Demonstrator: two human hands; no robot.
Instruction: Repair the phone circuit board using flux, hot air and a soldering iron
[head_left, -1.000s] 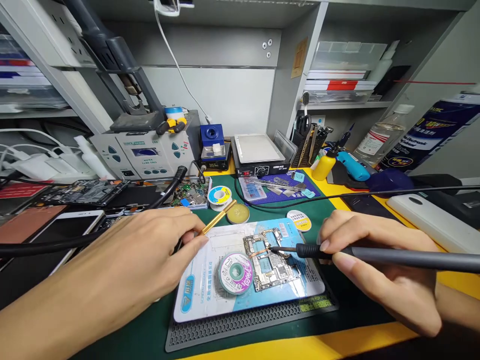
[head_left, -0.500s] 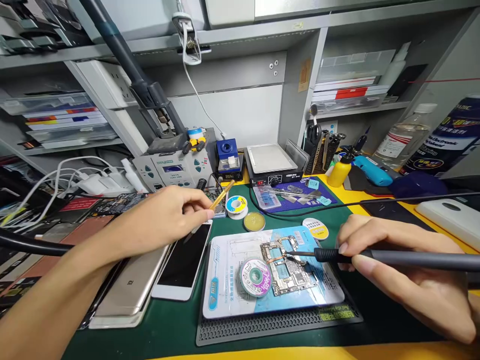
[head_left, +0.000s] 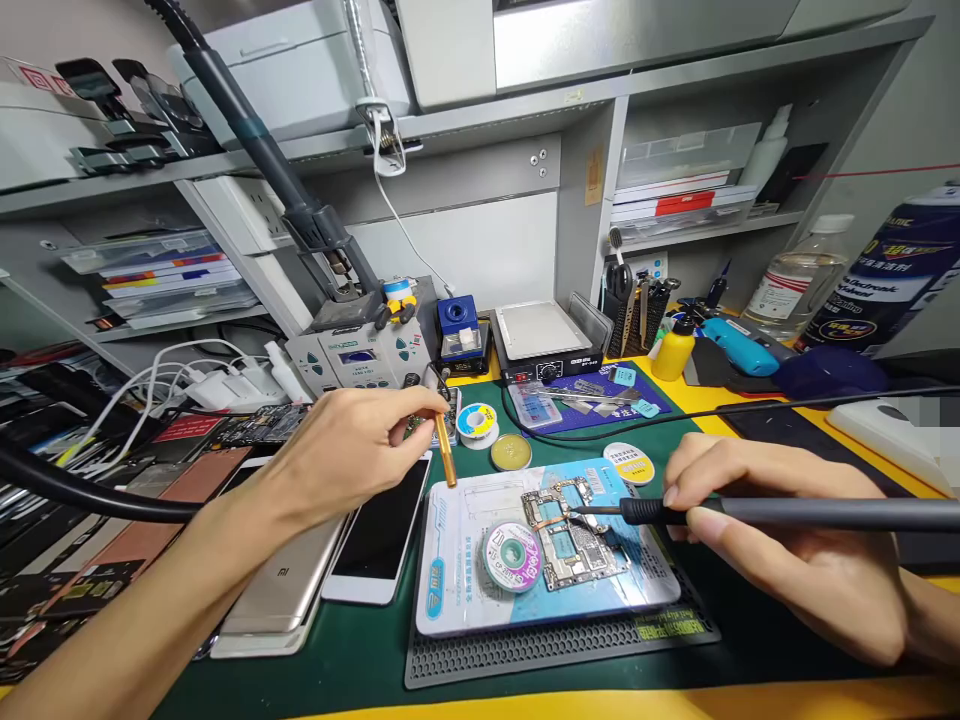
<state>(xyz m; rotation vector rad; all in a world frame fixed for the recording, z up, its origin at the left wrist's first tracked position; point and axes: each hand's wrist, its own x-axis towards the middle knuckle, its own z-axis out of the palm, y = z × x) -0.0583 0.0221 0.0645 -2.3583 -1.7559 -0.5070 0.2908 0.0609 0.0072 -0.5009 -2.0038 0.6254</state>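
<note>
My left hand is closed on a slim gold-coloured tool, which points down over the upper left corner of a white and blue repair pad. Its exact kind is unclear. In my right hand is a soldering iron, held like a pen. The iron's tip is at a phone circuit board lying on the pad, close to a strip of copper braid. Beside the board, a spool of desoldering braid lies flat and overlaps its left edge.
Behind the pad are a solder spool, a tin of yellowish paste and a round lid. Phones lie on the left. A black cable crosses behind my right hand. A heating plate stands farther back.
The gold-coloured tool has turned in my left hand, from pointing up and right to pointing down. My right hand keeps the iron's tip at the board. The camera view has shifted slightly.
</note>
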